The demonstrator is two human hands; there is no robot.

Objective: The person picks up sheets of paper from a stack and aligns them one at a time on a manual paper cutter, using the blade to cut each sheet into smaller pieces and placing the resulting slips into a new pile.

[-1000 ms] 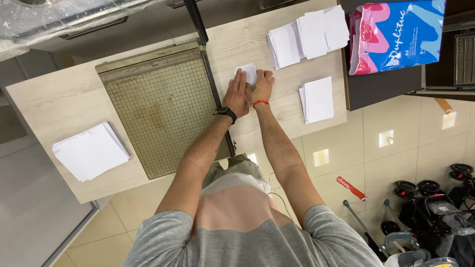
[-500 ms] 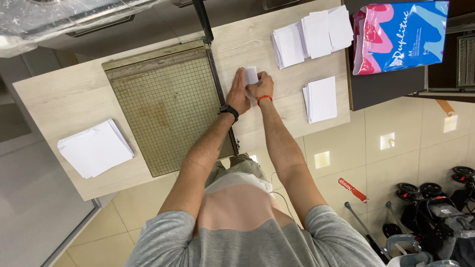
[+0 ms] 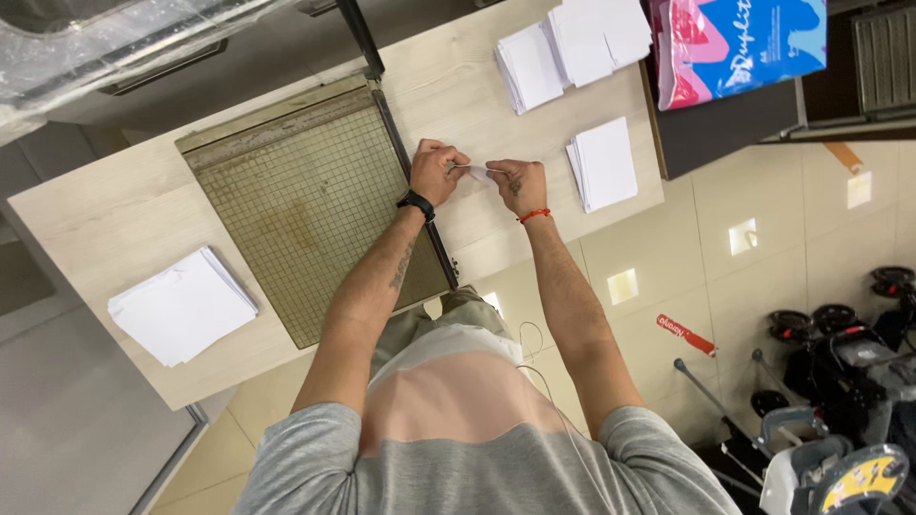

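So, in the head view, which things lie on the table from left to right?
Loose white paper stack → paper cutter → left hand → right hand → small white paper pile.

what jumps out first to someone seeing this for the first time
The eye lands on the two hands meeting at the middle of the wooden table: the left hand and right hand pinch a small white slip of paper between them. Just left of them lies a big gridded paper cutter, its blade arm running past the left wrist. White paper stacks sit around: one at the left, one right of the hands, more at the far edge.
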